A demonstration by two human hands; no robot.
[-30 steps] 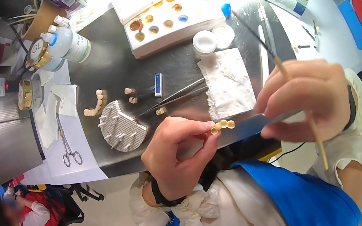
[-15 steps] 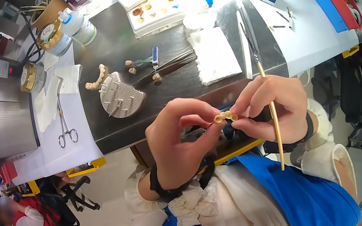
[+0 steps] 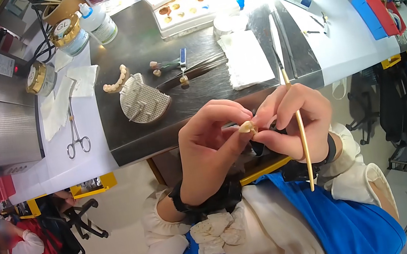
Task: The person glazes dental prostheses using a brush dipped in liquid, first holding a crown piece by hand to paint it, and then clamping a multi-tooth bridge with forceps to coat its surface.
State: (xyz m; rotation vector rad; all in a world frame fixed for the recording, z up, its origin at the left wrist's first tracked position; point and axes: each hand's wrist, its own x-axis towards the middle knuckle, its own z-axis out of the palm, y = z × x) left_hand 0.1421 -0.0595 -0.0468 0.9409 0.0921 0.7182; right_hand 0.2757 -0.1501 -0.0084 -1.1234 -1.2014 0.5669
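Just past the table's front edge, my left hand (image 3: 209, 147) pinches a small tooth-coloured dental bridge (image 3: 247, 127) between thumb and fingertips. My right hand (image 3: 303, 118) grips the same piece from the other side, its thumb and fingertips nearly meeting the left ones. Most of the bridge is covered by fingers. A fine brush (image 3: 305, 150) with a pale wooden handle also sits in the right hand, its tip pointing away over the table. Beyond the left hand lies a round-edged honeycomb firing tray (image 3: 148, 101) with metal pins, beside a longer row of teeth (image 3: 115, 82).
Tweezers (image 3: 199, 69), a blue-labelled holder (image 3: 183, 58) and a folded white tissue (image 3: 247, 60) lie on the dark metal plate (image 3: 148, 55). A colour palette (image 3: 180, 20) is behind. Scissor-handled forceps (image 3: 77, 140), jars (image 3: 69, 39) and a bottle (image 3: 99, 25) stand left. Another person (image 3: 32, 247) sits lower left.
The bridge has been turned, so its row of hollow units no longer faces me. My hands have drawn closer together, and the brush has swung slightly left. The whole view has shifted a little.
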